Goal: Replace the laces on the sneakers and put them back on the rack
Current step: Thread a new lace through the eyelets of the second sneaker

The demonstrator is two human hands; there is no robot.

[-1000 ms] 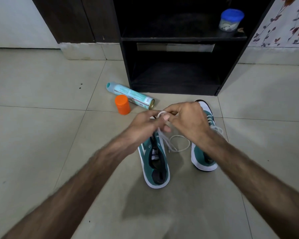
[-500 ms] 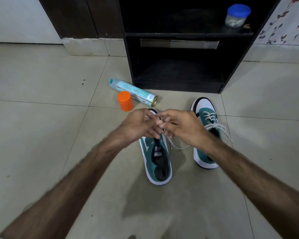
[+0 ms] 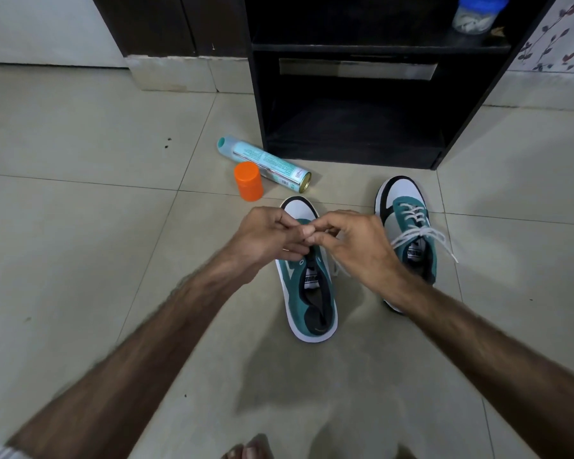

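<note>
1. Head view: two teal-and-white sneakers stand side by side on the tiled floor (image 3: 80, 226), in front of a black rack (image 3: 471, 94). Both lie with the long axis running away from the person, white toe caps toward the rack, heels toward the camera.
2. The left sneaker (image 3: 309, 293) has its eyelets partly hidden by the hands. The right sneaker (image 3: 408, 220) sits slightly farther off and carries a white lace (image 3: 421, 235) with loose ends spreading to each side.
3. The left hand (image 3: 265, 236) and right hand (image 3: 355, 246) meet above the left sneaker's toe end, fingertips touching, fingers curled in a pinch. What they pinch is too small to make out; a bit of white lace shows under the right hand.
4. A teal spray can (image 3: 265, 164) lies on its side near the rack, touching an upright orange cap (image 3: 248, 181).
5. A blue-lidded jar (image 3: 478, 13) stands on the rack's upper shelf.
</note>
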